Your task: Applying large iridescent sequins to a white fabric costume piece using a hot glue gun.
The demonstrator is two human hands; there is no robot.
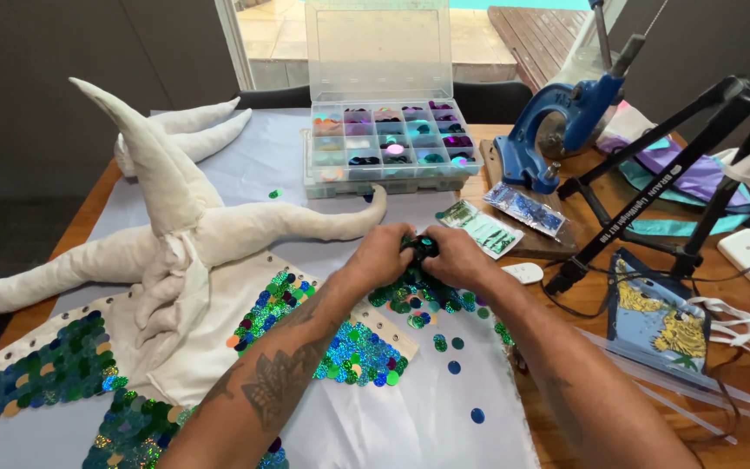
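Head view: left hand [381, 254] and right hand [456, 257] meet, fingers pinched narrow around a small dark tool [423, 246] with a teal sequin, over the sequin pile [414, 295] on the white cloth [410, 417], near the sequin organizer box [388, 143].

Both forearms reached forward and met in the middle. The left hand [381, 254] and right hand [455, 256] were knuckles-up, fingers curled inward, pressed close together.
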